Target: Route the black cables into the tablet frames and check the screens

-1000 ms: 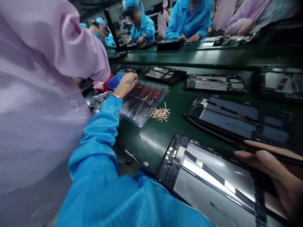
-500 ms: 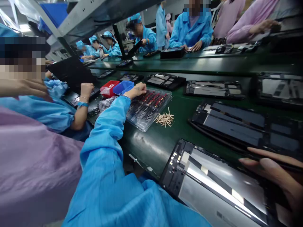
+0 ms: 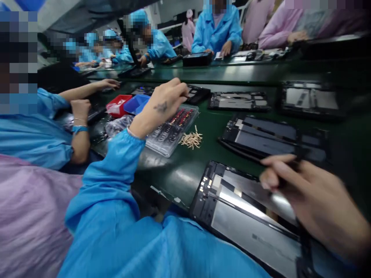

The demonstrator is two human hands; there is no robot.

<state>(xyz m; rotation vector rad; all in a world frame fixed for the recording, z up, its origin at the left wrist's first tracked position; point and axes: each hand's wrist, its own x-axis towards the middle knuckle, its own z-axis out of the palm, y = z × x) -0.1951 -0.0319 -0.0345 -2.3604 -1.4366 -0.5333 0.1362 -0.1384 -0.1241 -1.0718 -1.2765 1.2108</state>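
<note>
Both hands lifted: left hand point(image 3: 164, 104) off tray point(image 3: 171, 133).

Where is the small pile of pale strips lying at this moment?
In the head view the pile of pale strips lies on the green belt, just right of the clear plastic parts tray and left of the open tablet chassis.

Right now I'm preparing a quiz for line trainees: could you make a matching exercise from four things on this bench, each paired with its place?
Things:
1. left hand
2. right hand
3. pale strips
4. red bin

Places:
A. left of the blue bin
B. over the nearest open tablet
C. above the clear parts tray
D. loose on the green belt, right of the tray

Pairs: 1-C, 2-B, 3-D, 4-A
</note>
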